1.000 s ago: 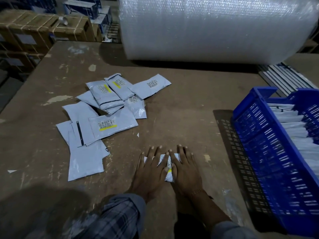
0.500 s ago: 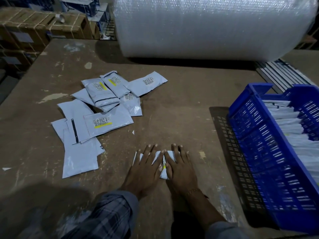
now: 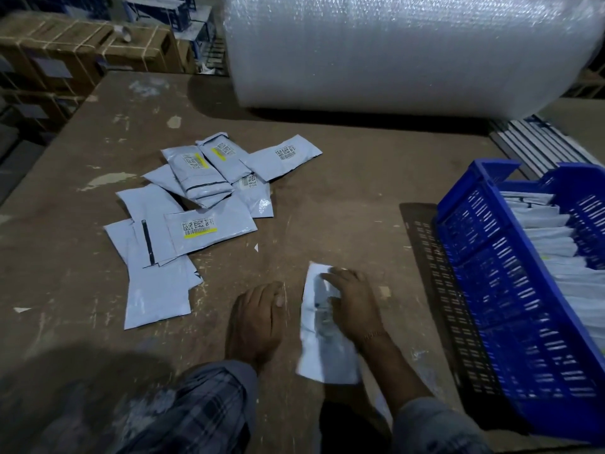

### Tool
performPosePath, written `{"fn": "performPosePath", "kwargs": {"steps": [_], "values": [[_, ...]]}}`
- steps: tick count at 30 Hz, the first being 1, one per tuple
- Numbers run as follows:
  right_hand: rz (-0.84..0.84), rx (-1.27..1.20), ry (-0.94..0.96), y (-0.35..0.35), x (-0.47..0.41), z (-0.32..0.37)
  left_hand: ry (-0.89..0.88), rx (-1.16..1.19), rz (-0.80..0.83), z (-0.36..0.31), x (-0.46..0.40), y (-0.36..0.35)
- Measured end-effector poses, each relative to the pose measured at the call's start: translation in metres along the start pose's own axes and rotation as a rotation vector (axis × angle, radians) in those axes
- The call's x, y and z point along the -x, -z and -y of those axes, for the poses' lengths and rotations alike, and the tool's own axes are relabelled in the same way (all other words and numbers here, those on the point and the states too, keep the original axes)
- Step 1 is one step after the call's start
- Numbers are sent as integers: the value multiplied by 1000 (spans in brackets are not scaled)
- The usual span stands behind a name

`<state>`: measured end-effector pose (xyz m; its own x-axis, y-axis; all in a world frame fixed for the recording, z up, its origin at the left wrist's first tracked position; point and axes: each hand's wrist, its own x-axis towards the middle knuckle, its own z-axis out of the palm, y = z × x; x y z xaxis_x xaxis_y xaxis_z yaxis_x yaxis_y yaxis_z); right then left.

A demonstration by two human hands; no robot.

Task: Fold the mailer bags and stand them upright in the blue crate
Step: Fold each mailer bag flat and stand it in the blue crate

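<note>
My right hand (image 3: 355,304) grips a folded grey-white mailer bag (image 3: 319,352) just above the table, in front of me. The bag looks blurred and tilted, its long side running away from me. My left hand (image 3: 258,319) rests on the table left of the bag, fingers loosely curled, holding nothing. A pile of several flat mailer bags (image 3: 196,204) with barcode labels lies to the left. The blue crate (image 3: 491,257) stands at the right, with several folded bags (image 3: 550,237) upright inside it.
A big roll of bubble wrap (image 3: 409,50) lies across the back of the brown table (image 3: 343,198). Strapped cardboard boxes (image 3: 65,54) are stacked beyond the table's far left corner. Grey slats (image 3: 537,142) lie behind the crate.
Both hands were pressing the bag flat side by side. Now my right hand has taken hold of the folded bag and turned it, and my left hand has come off it.
</note>
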<state>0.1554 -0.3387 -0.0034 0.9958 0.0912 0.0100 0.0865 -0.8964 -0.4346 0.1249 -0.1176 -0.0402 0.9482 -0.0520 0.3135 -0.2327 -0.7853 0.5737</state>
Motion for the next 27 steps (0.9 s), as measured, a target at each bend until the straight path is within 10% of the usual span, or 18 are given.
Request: {"fn": "performPosePath", "kwargs": {"steps": [6, 13, 27], "values": [[-108, 191, -327, -8, 19, 27, 67, -26, 4, -3, -1, 0], [67, -92, -24, -14, 43, 7, -52, -77, 39, -2, 0, -11], [-17, 336, -83, -30, 20, -49, -319, -481, 366, -39, -31, -66]]}}
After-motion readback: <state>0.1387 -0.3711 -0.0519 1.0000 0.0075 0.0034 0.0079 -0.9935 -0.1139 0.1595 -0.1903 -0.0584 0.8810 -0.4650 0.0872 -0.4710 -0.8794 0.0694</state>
